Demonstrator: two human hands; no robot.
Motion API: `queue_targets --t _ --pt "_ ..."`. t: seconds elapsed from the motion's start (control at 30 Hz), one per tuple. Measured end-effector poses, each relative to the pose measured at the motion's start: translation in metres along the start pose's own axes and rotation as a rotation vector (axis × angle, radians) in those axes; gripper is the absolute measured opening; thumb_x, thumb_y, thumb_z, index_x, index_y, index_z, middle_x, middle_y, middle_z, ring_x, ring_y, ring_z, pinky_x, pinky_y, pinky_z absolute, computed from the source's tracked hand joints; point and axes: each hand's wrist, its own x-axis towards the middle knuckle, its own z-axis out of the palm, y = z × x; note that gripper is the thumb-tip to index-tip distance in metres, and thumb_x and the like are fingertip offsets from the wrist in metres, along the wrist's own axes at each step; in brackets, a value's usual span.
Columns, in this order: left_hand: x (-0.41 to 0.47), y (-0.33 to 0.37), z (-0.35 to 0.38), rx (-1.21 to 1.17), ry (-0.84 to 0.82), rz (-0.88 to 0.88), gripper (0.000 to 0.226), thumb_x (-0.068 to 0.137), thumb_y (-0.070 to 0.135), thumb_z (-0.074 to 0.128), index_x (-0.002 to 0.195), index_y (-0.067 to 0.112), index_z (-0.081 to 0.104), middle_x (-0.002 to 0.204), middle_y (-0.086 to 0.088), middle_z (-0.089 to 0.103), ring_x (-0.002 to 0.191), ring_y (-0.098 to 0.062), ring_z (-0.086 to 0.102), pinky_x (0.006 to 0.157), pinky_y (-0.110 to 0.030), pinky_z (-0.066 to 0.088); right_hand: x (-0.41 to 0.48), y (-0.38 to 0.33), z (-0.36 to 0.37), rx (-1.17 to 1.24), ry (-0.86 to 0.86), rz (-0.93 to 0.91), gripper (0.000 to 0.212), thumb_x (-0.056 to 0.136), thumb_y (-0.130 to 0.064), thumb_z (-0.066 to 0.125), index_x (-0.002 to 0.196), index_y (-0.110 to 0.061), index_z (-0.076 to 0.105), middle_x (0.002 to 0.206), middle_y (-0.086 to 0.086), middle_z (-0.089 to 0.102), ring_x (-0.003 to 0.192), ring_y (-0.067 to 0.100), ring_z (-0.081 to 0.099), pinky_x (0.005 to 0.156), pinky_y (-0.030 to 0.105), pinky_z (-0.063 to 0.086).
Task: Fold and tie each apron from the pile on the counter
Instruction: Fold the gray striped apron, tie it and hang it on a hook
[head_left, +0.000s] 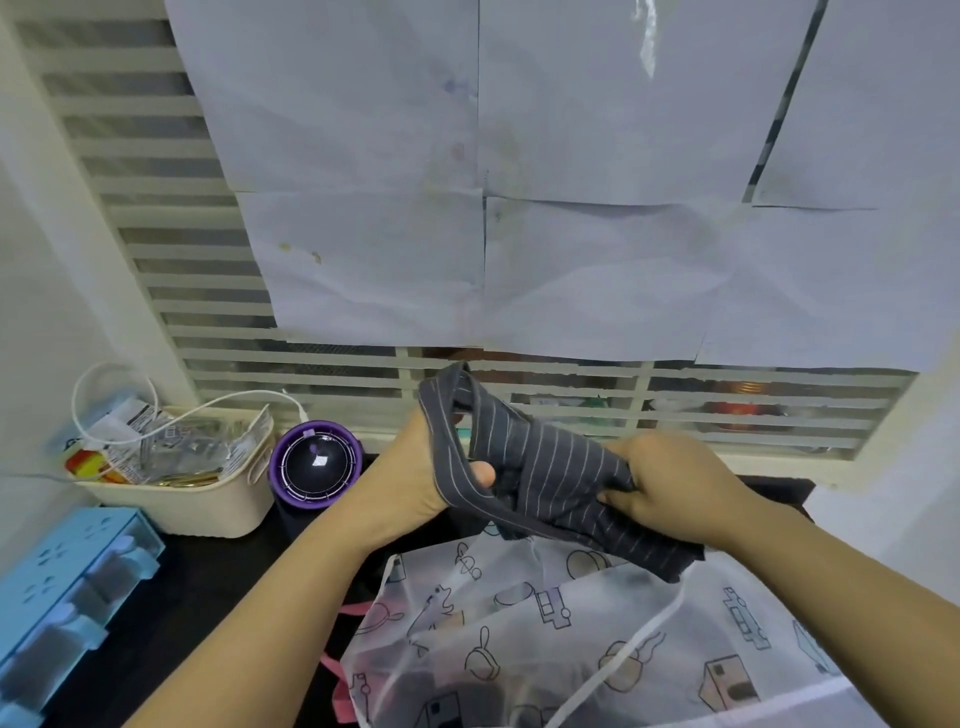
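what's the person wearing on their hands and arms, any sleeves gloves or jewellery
Nothing shows on either. The left hand and right hand are gloveless, no rings visible. The left forearm and right forearm are bare to the picture's edge: no sleeves, watch or bracelet in view.

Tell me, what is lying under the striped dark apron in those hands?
A translucent white apron printed with little drawings lies below the striped apron, on the dark counter. Pink fabric peeks out at its left edge; the rest of the pile is covered.

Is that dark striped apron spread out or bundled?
Bundled: the striped apron is bunched into a roll, gripped by the left hand and right hand.
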Motion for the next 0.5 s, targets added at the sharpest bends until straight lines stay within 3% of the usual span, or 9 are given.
queue_targets --t 0.07,0.17,0.23,0.3,0.4,0.43,0.5 --pt "-0.001 0.003 0.002 0.036 0.009 -0.017 0.067 0.058 0.054 0.066 0.118 0.038 0.041 0.116 0.015 0.059 0.108 0.0 0.057 0.086 -0.011 0.044 0.001 -0.009 0.001 -0.1 -0.022 -0.013 0.007 0.09 -0.031 0.055 0.096 -0.027 0.057 0.085 -0.006 0.06 0.08 0.017 0.055 0.067 0.027 0.044" --pt "-0.003 0.005 0.007 0.084 0.006 -0.036 0.065 0.059 0.061 0.073 0.115 0.044 0.047 0.108 0.028 0.061 0.105 0.006 0.057 0.089 -0.016 0.046 0.005 -0.024 0.004 -0.262 -0.066 -0.04 0.008 0.089 -0.021 0.051 0.096 -0.023 0.056 0.088 0.0 0.059 0.084 0.023 0.057 0.065 0.029 0.037" --pt "-0.004 0.012 0.016 0.082 0.032 -0.001 0.044 0.071 0.048 0.075 0.11 0.04 0.054 0.107 0.024 0.064 0.102 0.005 0.06 0.086 -0.014 0.047 0.011 -0.033 0.01 -0.374 -0.123 -0.064 0.005 0.089 -0.017 0.05 0.085 -0.016 0.053 0.083 0.001 0.056 0.081 0.027 0.057 0.06 0.029 0.035" --pt "-0.006 0.02 0.025 -0.144 0.025 -0.031 0.026 0.087 0.028 0.065 0.112 0.027 0.058 0.105 0.009 0.07 0.093 -0.003 0.066 0.08 -0.017 0.051 0.016 -0.038 0.019 -0.411 -0.181 -0.054 0.013 0.092 -0.017 0.047 0.079 -0.016 0.051 0.079 0.0 0.052 0.081 0.025 0.056 0.059 0.027 0.035" --pt "-0.013 0.029 0.03 -0.636 -0.068 -0.107 0.037 0.088 0.021 0.054 0.125 0.018 0.053 0.089 -0.009 0.07 0.054 -0.016 0.06 0.061 -0.027 0.054 0.024 -0.033 0.025 -0.349 -0.159 0.012 0.008 0.093 -0.02 0.048 0.095 -0.017 0.055 0.078 -0.002 0.049 0.081 0.022 0.053 0.067 0.029 0.039" --pt "-0.016 0.027 0.028 -0.649 -0.063 -0.121 0.043 0.084 0.021 0.055 0.126 0.023 0.054 0.085 -0.008 0.068 0.049 -0.015 0.053 0.058 -0.025 0.049 0.025 -0.029 0.024 -0.32 -0.135 0.038 0.003 0.091 -0.02 0.05 0.09 -0.017 0.051 0.074 -0.001 0.046 0.076 0.022 0.05 0.067 0.029 0.039" --pt "-0.018 0.02 0.026 -0.501 -0.041 -0.133 0.043 0.078 0.027 0.063 0.12 0.033 0.061 0.087 -0.009 0.066 0.065 -0.026 0.054 0.068 -0.033 0.043 0.028 -0.02 0.022 -0.271 -0.103 0.096 0.005 0.087 -0.019 0.053 0.085 -0.017 0.049 0.077 0.0 0.048 0.071 0.023 0.048 0.064 0.029 0.04"
